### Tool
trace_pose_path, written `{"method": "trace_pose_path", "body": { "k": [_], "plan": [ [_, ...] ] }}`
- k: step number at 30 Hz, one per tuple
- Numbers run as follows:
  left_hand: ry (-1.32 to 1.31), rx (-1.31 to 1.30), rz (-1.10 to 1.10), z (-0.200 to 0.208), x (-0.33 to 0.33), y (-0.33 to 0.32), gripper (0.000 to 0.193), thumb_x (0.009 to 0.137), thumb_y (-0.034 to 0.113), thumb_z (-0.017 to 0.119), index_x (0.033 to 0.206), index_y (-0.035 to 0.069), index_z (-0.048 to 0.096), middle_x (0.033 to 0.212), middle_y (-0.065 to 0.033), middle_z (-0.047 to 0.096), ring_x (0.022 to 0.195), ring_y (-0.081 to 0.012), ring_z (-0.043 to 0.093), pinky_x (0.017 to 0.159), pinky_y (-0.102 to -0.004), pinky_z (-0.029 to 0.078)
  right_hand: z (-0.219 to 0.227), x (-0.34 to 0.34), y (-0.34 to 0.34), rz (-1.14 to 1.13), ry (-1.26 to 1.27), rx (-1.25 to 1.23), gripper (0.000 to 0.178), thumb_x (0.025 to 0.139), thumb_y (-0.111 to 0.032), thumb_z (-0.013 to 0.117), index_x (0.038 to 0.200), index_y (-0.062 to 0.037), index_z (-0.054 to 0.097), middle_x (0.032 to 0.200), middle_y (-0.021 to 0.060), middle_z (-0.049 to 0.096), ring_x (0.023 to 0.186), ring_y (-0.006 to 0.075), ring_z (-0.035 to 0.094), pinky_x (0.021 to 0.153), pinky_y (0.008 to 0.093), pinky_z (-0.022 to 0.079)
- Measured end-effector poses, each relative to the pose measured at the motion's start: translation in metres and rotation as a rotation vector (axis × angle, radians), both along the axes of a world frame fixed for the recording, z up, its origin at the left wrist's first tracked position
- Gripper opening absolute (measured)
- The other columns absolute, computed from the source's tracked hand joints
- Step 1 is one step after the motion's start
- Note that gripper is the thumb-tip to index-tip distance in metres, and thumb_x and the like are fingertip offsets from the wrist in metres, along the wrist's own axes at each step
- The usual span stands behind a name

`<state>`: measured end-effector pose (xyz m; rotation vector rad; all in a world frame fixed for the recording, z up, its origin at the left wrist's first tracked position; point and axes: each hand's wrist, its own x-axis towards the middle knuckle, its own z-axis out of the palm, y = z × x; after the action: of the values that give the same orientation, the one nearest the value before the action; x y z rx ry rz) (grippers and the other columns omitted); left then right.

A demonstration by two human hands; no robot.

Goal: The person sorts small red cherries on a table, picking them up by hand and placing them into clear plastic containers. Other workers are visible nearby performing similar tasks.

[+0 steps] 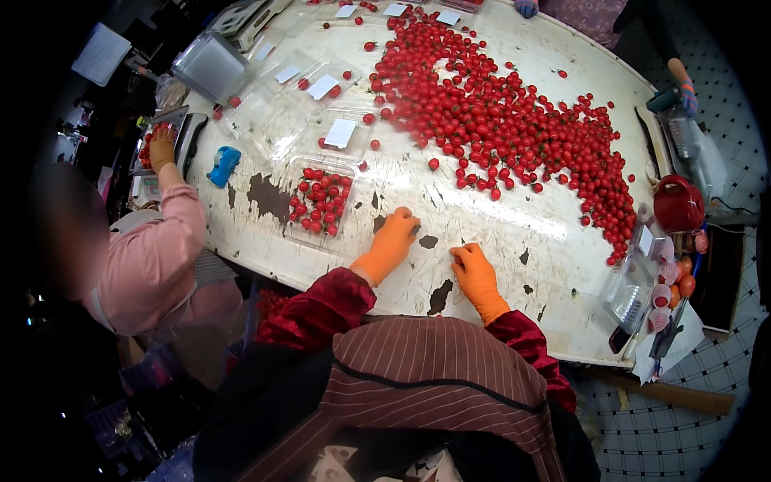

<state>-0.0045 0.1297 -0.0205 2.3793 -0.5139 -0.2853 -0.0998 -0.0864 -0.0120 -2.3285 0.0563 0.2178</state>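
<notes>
Both my hands, in orange gloves, hover over or rest on the near edge of the worn white table (514, 221). My left hand (391, 245) has its fingers curled together; whatever lies inside them, if anything, is hidden. A short way to the right, my right hand (477, 279) is drawn into a pinch, its fingertips too small to make out. Left of my left hand sits a clear plastic box (351, 210) with a layer of cherry tomatoes (321, 193) in it. Beyond my hands spreads a large heap of loose cherry tomatoes (490, 112), red with green stems.
Clear boxes with white labels (340, 132), a stack of clear containers (210, 66) and a blue tape dispenser (224, 166) lie at left. A co-worker in pink (152, 257) works there. At right are a red pot (679, 203), wrapped fruit (661, 295) and a phone (619, 339).
</notes>
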Motion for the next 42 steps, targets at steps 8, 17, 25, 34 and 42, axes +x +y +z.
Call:
{"method": "trace_pose_path", "body": {
  "k": [8,17,25,34,42],
  "plan": [
    [1.371,-1.469,0.381,0.041,-0.026,-0.011,0.034,0.093,0.015,0.058,0.123,0.001,0.055,0.115,-0.0115,0.058,0.104,-0.0232,0.058,0.095,-0.0368,0.048,0.058,0.032,0.038,0.052,-0.451,0.277,0.04,0.087,-0.013,0.065,0.125,-0.0062,0.059,0.115,0.0118,0.062,0.102,0.0306,0.06,0.09,0.0388,0.047],
    [0.472,-1.066,0.513,0.074,0.028,0.069,0.023,0.096,0.013,0.057,0.117,0.004,0.061,0.091,-0.0036,0.06,0.078,-0.012,0.057,0.067,-0.0276,0.049,0.043,0.04,-0.019,-0.2,-0.458,0.147,0.052,0.085,-0.019,0.068,0.133,-0.0054,0.053,0.127,0.0162,0.056,0.117,0.0352,0.05,0.101,0.0439,0.04],
    [-0.518,0.383,-0.427,0.068,0.091,0.139,0.027,0.08,0.01,0.066,0.105,0.0,0.064,0.111,-0.0203,0.06,0.118,-0.0387,0.049,0.095,-0.0412,0.044,-0.011,0.011,-0.222,-0.88,-0.51,-0.309,0.061,0.083,-0.02,0.07,0.137,-0.0034,0.046,0.132,0.0188,0.052,0.123,0.0372,0.044,0.106,0.0436,0.035],
    [-0.099,0.146,-0.22,0.102,0.102,0.09,0.046,0.08,0.013,0.073,0.122,0.003,0.059,0.091,-0.0075,0.062,0.081,-0.0195,0.063,0.073,-0.0338,0.049,-0.002,-0.022,-0.339,-1.008,-0.49,-0.655,0.065,0.084,-0.027,0.069,0.139,-0.0035,0.044,0.147,0.0235,0.036,0.131,0.0406,0.038,0.11,0.0479,0.03],
    [-0.279,0.042,-0.056,0.083,0.076,0.005,0.036,0.088,0.002,0.063,0.124,0.003,0.058,0.145,-0.0203,0.042,0.134,-0.0342,0.041,0.108,-0.0385,0.035,-0.032,-0.01,-0.393,-1.063,-0.425,-0.442,0.064,0.085,-0.033,0.069,0.137,-0.0014,0.047,0.14,0.0197,0.046,0.123,0.0373,0.047,0.103,0.0461,0.038]
  ]
}}
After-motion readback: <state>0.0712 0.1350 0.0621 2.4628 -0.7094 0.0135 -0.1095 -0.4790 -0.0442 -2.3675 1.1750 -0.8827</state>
